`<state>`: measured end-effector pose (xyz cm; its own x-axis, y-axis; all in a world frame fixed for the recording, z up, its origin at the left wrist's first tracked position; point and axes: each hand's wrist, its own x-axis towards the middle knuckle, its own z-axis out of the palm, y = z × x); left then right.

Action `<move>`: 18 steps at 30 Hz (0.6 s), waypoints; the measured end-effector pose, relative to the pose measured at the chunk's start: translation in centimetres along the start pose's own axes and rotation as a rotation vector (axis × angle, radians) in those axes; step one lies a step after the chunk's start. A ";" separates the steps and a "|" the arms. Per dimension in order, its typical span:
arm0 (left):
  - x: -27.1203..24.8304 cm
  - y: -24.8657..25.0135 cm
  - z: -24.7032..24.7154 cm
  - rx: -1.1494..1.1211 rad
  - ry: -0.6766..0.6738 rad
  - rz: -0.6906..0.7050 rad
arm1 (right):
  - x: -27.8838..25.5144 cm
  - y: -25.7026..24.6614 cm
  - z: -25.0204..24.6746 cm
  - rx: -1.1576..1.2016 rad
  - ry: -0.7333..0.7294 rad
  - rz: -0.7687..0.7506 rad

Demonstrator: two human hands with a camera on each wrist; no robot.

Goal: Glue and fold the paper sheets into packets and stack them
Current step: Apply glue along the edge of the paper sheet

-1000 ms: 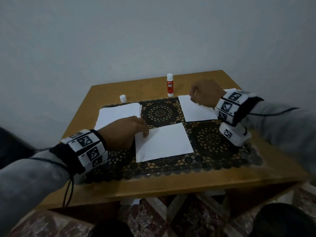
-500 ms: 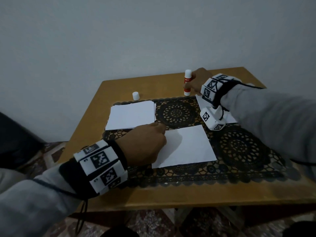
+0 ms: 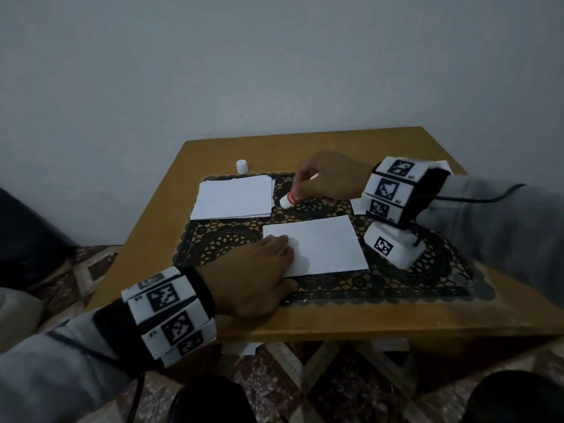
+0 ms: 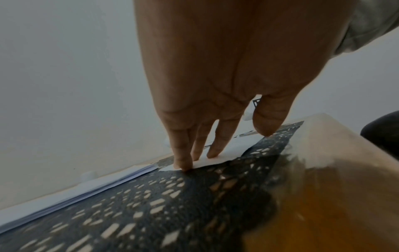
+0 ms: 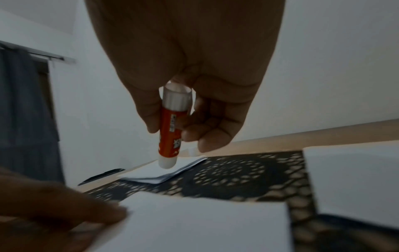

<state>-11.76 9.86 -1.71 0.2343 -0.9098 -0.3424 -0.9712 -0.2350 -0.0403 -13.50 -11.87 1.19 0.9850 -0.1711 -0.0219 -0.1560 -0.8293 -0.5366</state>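
A single white paper sheet (image 3: pixel 317 244) lay flat and unfolded on the black lace mat (image 3: pixel 427 279) in the middle of the wooden bench (image 3: pixel 335 319), its edges crisp and its face blank. The left hand (image 3: pixel 253 276) pressed straight fingers (image 4: pixel 181 153) onto the sheet's near left corner, holding nothing. The right hand (image 3: pixel 329 178) had its thumb and fingers curled round a glue stick (image 5: pixel 170 129), red-orange with a white base and a printed label, held tilted above the mat just beyond the sheet. To the left lay a stack of white paper (image 3: pixel 233 201), and behind it a small white cap (image 3: pixel 242 166) stood on the bare bench.
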 end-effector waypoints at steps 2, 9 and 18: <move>-0.3 0.3 0.1 -0.004 -0.030 -0.008 | -0.1 -1.0 1.1 0.006 0.007 -0.037; -0.1 0.8 0.3 0.040 -0.035 -0.019 | 0.8 -2.0 4.2 -0.020 0.020 -0.103; 0.0 0.9 0.1 0.054 -0.002 -0.027 | 0.0 -2.6 3.2 -0.166 0.019 -0.091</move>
<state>-12.61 9.72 -1.86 0.2604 -0.9029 -0.3421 -0.9655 -0.2404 -0.1003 -12.91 -8.06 -0.10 0.9943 -0.1004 0.0372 -0.0781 -0.9179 -0.3890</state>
